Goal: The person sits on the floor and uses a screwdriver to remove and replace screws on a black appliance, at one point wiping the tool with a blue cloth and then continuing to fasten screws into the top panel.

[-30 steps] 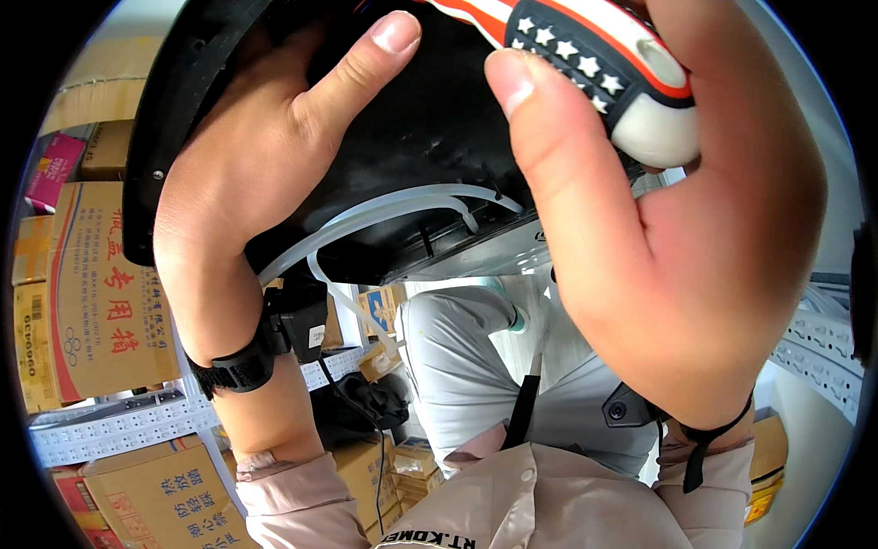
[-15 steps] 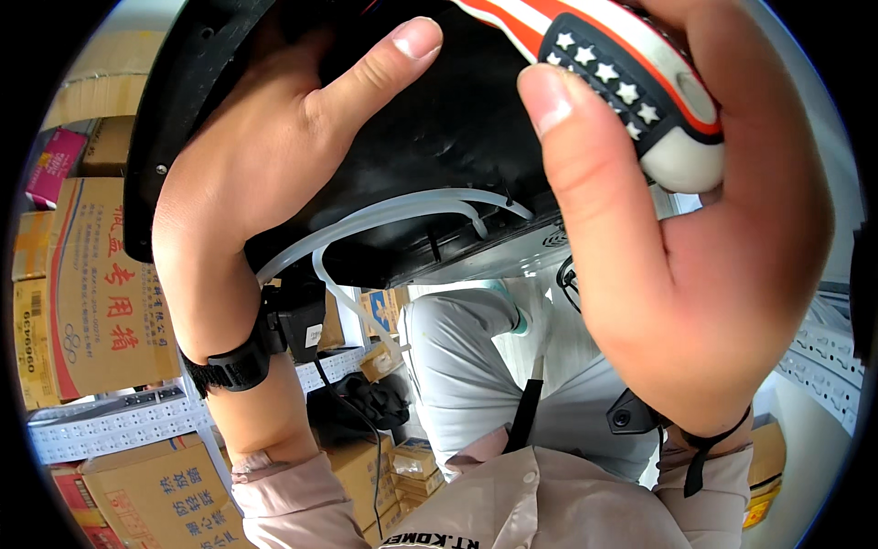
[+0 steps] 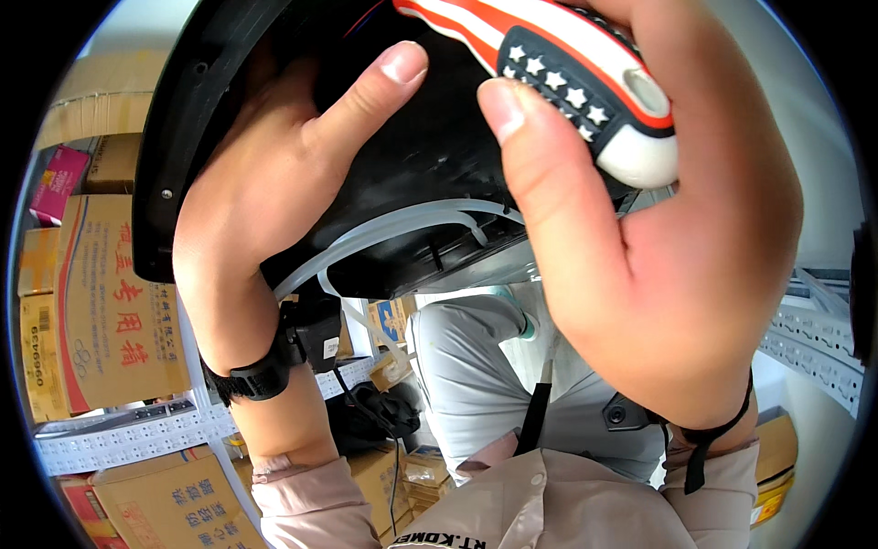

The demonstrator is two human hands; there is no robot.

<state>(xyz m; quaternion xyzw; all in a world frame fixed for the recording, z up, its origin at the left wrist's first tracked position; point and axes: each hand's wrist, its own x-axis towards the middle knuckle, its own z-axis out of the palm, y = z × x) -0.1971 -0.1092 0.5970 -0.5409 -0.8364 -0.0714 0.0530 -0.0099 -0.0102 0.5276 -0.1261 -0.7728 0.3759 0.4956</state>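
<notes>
My right hand [image 3: 631, 220] is wrapped round the thick handle of a screwdriver [image 3: 585, 82]. The handle has red and white stripes, a dark patch with white stars and a rounded white end. It points to the upper left, where its shaft is out of sight. A large black plastic housing [image 3: 430, 146] fills the upper middle. Against its inner side lies my left hand [image 3: 274, 174], thumb stretched out and apart; shadow hides most of its other fingers. Pale translucent hoses [image 3: 384, 224] curve along the lower edge of the housing, beside my left wrist.
Cardboard boxes [image 3: 119, 311] stand on a perforated metal shelf [image 3: 137, 439] at left. Another metal rack [image 3: 814, 352] is at right. A black device [image 3: 311, 334] is strapped to my left wrist, with a cable [image 3: 397, 476] hanging down. My legs [image 3: 476, 366] are below the housing.
The screwdriver and my right hand have shifted left and slightly down in view. My left hand and the housing's left edge appear slightly lower and further right. The right hand keeps its grip.
</notes>
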